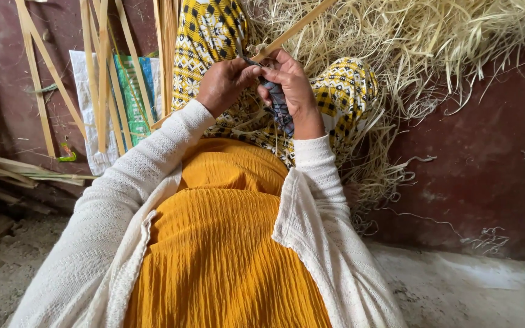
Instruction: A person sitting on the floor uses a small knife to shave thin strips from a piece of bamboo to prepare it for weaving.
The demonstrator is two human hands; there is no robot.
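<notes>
your left hand (223,85) and right hand (291,88) meet above your knees, both curled tight around a long, flat bamboo strip (296,27) that slants up to the right; the right also grips a dark knife (279,106) with its blade laid against the strip. your lap wears a yellow-and-black checked wrap (211,36) under a ribbed mustard dress (226,243) and knitted cream sleeves. pale curly shavings (432,42) heap against the maroon wall (493,158); split slats (101,73) lean at left.
</notes>
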